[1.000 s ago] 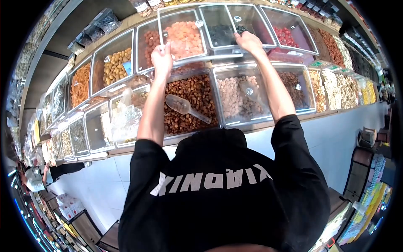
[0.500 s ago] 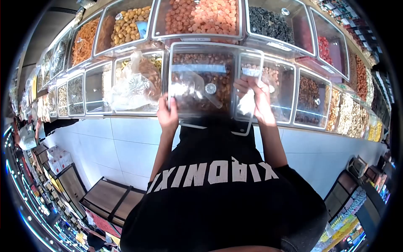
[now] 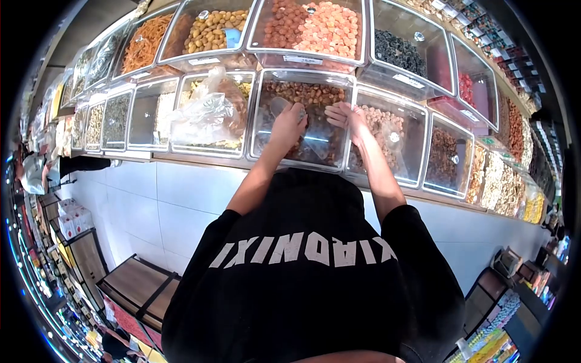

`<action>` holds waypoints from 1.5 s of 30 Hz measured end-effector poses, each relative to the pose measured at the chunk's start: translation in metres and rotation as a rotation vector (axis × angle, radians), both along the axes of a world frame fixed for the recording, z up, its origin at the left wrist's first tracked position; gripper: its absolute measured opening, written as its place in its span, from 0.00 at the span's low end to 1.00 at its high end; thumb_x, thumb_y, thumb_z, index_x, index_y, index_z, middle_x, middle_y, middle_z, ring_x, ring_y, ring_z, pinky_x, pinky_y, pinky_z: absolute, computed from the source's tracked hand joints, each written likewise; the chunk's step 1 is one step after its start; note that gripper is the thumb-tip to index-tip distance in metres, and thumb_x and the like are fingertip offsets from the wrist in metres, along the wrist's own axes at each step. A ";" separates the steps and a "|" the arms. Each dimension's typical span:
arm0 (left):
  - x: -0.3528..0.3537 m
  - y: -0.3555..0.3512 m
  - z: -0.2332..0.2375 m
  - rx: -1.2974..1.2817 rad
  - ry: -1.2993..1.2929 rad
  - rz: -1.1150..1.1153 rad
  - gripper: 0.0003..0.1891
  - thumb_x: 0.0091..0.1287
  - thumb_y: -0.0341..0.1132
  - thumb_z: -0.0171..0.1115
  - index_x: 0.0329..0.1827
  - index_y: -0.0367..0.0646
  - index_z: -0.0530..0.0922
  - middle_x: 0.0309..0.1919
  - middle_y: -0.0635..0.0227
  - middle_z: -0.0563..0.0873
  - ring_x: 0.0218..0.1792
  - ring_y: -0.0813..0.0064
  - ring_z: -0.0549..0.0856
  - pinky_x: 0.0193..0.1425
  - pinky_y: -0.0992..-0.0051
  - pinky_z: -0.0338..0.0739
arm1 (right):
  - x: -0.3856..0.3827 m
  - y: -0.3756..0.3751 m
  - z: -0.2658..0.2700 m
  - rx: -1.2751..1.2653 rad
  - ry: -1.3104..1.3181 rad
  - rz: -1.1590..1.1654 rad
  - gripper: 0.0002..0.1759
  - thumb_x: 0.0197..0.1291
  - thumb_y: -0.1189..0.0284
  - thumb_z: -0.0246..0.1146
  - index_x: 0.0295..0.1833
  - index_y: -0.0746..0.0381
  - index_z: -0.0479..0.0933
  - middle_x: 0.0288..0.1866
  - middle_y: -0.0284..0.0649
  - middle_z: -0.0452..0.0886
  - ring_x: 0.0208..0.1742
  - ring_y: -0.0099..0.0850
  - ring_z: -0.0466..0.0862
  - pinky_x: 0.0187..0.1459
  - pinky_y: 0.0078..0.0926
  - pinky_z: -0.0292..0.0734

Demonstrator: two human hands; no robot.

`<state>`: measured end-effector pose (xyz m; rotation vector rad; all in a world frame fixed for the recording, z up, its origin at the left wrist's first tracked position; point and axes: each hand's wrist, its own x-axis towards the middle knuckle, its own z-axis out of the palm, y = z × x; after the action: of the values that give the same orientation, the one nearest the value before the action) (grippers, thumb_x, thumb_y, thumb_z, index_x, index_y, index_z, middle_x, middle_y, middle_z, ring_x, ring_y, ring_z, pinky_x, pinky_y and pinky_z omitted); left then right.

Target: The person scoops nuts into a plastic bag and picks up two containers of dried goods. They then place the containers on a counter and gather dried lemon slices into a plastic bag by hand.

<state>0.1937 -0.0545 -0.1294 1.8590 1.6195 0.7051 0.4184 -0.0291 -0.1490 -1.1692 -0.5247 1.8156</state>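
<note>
A clear lid [image 3: 334, 154] lies over a bin of brown dried fruit [image 3: 308, 94] in the front row. My left hand [image 3: 289, 126] reaches over the lid, its fingers closed around the round knob at the middle. Beside it, my right hand [image 3: 348, 118] is held above the lid's right part, fingers loosely stretched out and nothing visible in them. Through the lid a clear scoop [image 3: 278, 106] shows, partly covered by my left hand.
Left of this bin, a crumpled clear plastic bag [image 3: 209, 115] rests on a neighbouring lid. A bin of pinkish pieces [image 3: 376, 124] stands to the right. Behind are bins of orange-pink candies [image 3: 327, 30] and black dried fruit [image 3: 396, 51]. White floor tiles [image 3: 187, 187] lie below.
The lid, held tilted by its two sides before, now lies on the bin. My left hand has moved from its edge to the knob; my right hand has let go of its edge.
</note>
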 end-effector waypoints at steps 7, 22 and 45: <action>-0.001 0.006 0.005 -0.025 0.097 -0.048 0.14 0.63 0.33 0.67 0.49 0.41 0.77 0.41 0.47 0.85 0.44 0.42 0.85 0.47 0.49 0.80 | -0.002 -0.001 0.006 -0.043 -0.026 -0.020 0.13 0.78 0.70 0.55 0.49 0.71 0.75 0.53 0.62 0.84 0.54 0.50 0.88 0.54 0.44 0.89; -0.010 0.011 0.010 -0.085 0.069 -0.079 0.14 0.64 0.35 0.65 0.48 0.40 0.74 0.46 0.48 0.85 0.45 0.41 0.85 0.48 0.48 0.79 | -0.008 0.003 -0.004 -0.027 -0.065 -0.006 0.15 0.77 0.67 0.58 0.52 0.70 0.75 0.51 0.59 0.86 0.48 0.46 0.90 0.49 0.37 0.90; -0.286 0.014 0.030 -0.407 -0.053 0.183 0.29 0.61 0.47 0.79 0.57 0.35 0.82 0.26 0.67 0.86 0.27 0.71 0.84 0.35 0.70 0.80 | -0.209 -0.025 0.068 1.154 -1.147 0.476 0.47 0.54 0.59 0.74 0.75 0.67 0.62 0.79 0.58 0.60 0.76 0.56 0.65 0.76 0.46 0.61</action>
<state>-0.0928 -0.0405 -0.0991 1.4054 1.7605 0.4509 0.2096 -0.0544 -0.0814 -1.1104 -2.2550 0.6213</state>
